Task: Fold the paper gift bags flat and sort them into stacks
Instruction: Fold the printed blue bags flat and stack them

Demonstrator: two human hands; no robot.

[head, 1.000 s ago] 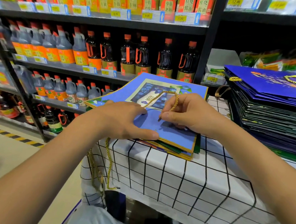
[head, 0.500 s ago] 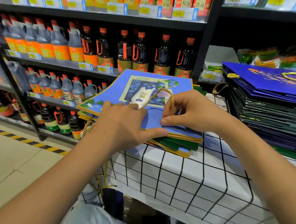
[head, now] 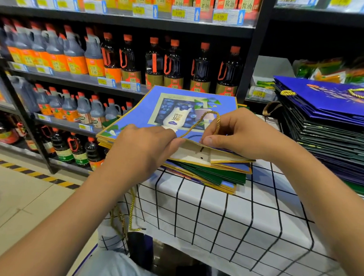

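Note:
A light-blue paper gift bag (head: 157,102) with a blueberry picture lies flat on top of a small stack of blue and green bags (head: 213,174). My left hand (head: 142,150) pinches the bag's near top edge and lifts it, so the white inside of the mouth (head: 195,153) shows. My right hand (head: 236,134) pinches the same edge beside it, with the gold cord handle (head: 201,122) looping up over its fingers. A tall stack of dark-blue folded bags (head: 330,130) sits at the right.
The stacks rest on a table with a white black-grid cloth (head: 225,221). Gold cords (head: 127,215) hang over its left edge. Shelves of soy-sauce bottles (head: 138,62) stand close behind. A tiled aisle floor with yellow-black tape (head: 36,176) lies to the left.
The cord handle went from being threaded at the bag's front to looped over my right fingers. Both hands shifted to the near edge and lifted it, opening the mouth slightly.

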